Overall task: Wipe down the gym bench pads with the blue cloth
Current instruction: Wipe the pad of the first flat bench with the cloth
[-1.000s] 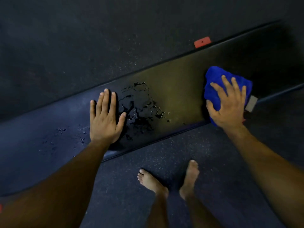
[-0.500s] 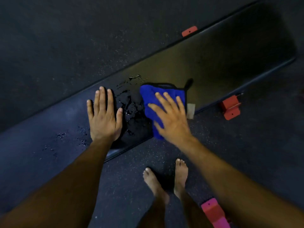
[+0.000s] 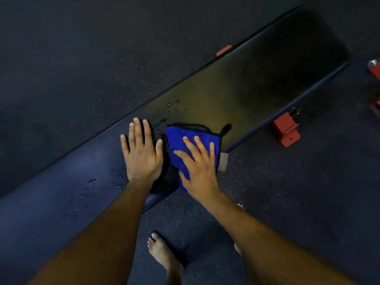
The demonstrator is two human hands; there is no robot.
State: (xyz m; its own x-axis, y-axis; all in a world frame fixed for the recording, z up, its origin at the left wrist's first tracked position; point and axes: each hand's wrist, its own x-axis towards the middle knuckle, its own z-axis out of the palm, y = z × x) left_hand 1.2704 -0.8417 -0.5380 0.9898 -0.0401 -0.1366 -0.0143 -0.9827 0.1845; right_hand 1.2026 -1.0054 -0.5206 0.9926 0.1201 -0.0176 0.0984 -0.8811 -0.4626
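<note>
A long black bench pad [image 3: 257,79] runs diagonally from lower left to upper right. The blue cloth [image 3: 181,140], folded and dark-edged, lies on the pad near its front edge, with a pale label hanging off the side. My right hand [image 3: 199,167] presses flat on the cloth, fingers straight and spread. My left hand [image 3: 141,155] rests flat on the pad just left of the cloth, fingers straight. Wet droplets [image 3: 172,105] shine on the pad beyond the cloth and further left near my left forearm.
Dark speckled rubber floor [image 3: 82,58] surrounds the bench. Red metal bench feet [image 3: 285,130] stick out at the right front, another red bracket [image 3: 224,50] at the far side, more red metal at the right edge [image 3: 375,68]. My bare foot [image 3: 164,256] stands below the pad.
My right hand has slid the blue cloth leftward along the pad, over the wet patch, until it sits next to my left hand. The left hand has stayed planted.
</note>
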